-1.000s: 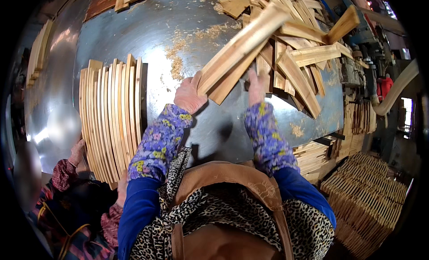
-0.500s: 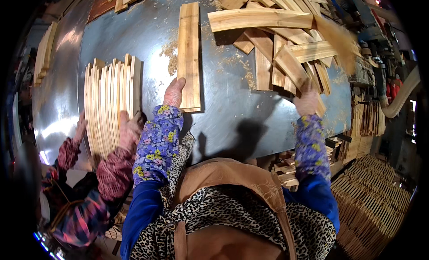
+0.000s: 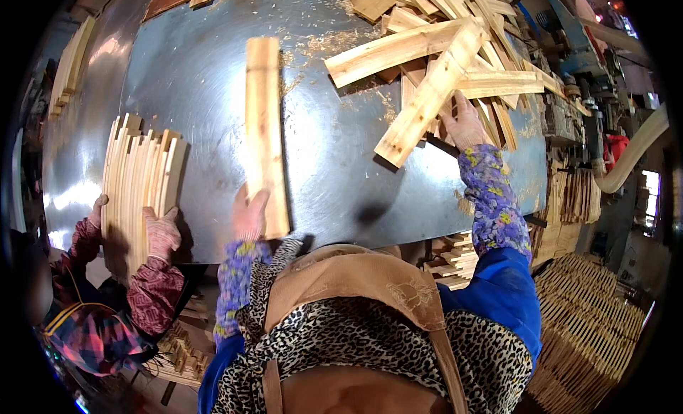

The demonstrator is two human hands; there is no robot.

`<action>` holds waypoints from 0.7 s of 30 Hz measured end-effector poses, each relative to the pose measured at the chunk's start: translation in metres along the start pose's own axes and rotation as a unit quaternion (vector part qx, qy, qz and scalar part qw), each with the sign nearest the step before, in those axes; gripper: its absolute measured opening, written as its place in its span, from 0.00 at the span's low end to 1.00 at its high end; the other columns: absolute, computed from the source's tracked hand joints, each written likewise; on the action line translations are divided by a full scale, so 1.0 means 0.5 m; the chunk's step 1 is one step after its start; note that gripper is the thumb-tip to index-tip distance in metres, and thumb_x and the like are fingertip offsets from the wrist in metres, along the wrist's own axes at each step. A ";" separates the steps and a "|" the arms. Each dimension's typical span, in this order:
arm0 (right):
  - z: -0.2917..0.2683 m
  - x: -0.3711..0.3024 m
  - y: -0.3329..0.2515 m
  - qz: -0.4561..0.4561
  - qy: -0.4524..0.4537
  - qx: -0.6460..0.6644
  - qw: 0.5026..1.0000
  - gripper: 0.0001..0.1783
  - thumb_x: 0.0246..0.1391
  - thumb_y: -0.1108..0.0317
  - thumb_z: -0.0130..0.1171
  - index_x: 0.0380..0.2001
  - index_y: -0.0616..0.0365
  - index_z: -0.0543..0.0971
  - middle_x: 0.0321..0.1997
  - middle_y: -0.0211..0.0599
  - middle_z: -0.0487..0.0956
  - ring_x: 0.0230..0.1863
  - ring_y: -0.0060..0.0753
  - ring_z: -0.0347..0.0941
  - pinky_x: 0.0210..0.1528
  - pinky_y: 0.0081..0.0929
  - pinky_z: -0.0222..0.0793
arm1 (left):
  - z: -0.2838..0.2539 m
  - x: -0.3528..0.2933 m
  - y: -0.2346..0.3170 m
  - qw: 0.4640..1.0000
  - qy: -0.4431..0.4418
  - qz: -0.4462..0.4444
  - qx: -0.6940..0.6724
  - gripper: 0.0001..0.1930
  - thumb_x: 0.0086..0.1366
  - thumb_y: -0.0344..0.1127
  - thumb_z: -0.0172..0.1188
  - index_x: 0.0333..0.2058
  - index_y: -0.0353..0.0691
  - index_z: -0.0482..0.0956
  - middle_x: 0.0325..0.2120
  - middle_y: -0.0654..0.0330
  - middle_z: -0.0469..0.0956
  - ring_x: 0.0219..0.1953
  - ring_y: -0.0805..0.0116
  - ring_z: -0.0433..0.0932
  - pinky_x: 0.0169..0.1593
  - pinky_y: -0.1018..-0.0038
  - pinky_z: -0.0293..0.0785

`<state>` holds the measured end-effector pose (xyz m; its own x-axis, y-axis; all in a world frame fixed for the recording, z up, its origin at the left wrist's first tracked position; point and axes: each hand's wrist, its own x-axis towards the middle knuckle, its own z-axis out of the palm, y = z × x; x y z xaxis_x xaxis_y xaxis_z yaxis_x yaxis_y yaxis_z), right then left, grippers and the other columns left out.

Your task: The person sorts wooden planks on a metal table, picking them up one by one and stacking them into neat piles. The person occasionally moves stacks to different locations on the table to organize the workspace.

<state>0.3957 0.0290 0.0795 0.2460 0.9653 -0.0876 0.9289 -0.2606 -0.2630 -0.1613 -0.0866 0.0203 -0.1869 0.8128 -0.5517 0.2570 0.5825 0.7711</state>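
My left hand point(image 3: 250, 213) grips the near end of a long, flat wooden board point(image 3: 263, 108), which lies lengthwise on the metal table point(image 3: 334, 150). My right hand point(image 3: 466, 123) is closed at the right edge of another wooden board point(image 3: 427, 101), its fingertips partly hidden. That board slants from the heap down to the left, its near end over the bare metal. Beneath and behind it is a loose heap of boards, one of them a pale board point(image 3: 384, 54) pointing left.
At my left, a co-worker's gloved hands point(image 3: 162, 232) hold a row of upright strips point(image 3: 139, 179). Sawdust point(image 3: 327, 44) lies scattered on the table. Machinery with a pale hose point(image 3: 637, 154) stands at the right, above stacked slats point(image 3: 583, 328).
My left hand and its board have come nearer and leftward. My right hand has moved up and left, where a board now slants across the heap. The co-worker's strips have shifted left and nearer.
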 end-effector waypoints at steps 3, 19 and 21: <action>0.033 0.031 -0.022 0.128 0.004 0.406 0.905 0.60 0.60 0.38 0.67 0.83 0.59 0.51 0.69 0.64 0.76 0.68 0.64 0.74 0.75 0.49 0.66 | -0.104 -0.103 -0.103 0.971 0.181 -0.058 0.142 0.38 0.68 0.49 0.69 0.70 0.32 0.71 0.55 0.42 0.83 0.53 0.48 0.84 0.57 0.54 0.80; 0.209 0.016 -0.413 0.080 -0.089 0.391 0.912 0.42 0.64 0.43 0.66 0.67 0.66 0.73 0.59 0.58 0.80 0.60 0.52 0.75 0.63 0.44 0.71 | 0.251 0.052 0.194 0.933 -0.101 0.158 0.308 0.61 0.54 0.51 0.77 0.79 0.36 0.50 0.70 0.35 0.68 0.69 0.39 0.73 0.71 0.55 0.72; 0.268 0.048 -0.390 0.140 -0.063 0.435 0.887 0.36 0.66 0.40 0.64 0.58 0.65 0.80 0.42 0.43 0.80 0.38 0.35 0.72 0.42 0.33 0.71 | 0.243 0.091 0.172 0.976 -0.100 0.085 0.173 0.48 0.54 0.37 0.74 0.72 0.30 0.63 0.54 0.38 0.80 0.59 0.37 0.80 0.62 0.56 0.77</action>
<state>0.1831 0.1006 -0.0001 0.3489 0.8659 -0.3584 0.2581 -0.4565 -0.8515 -0.0323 0.0006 0.0230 0.0659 0.8624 -0.5019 0.5798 0.3763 0.7227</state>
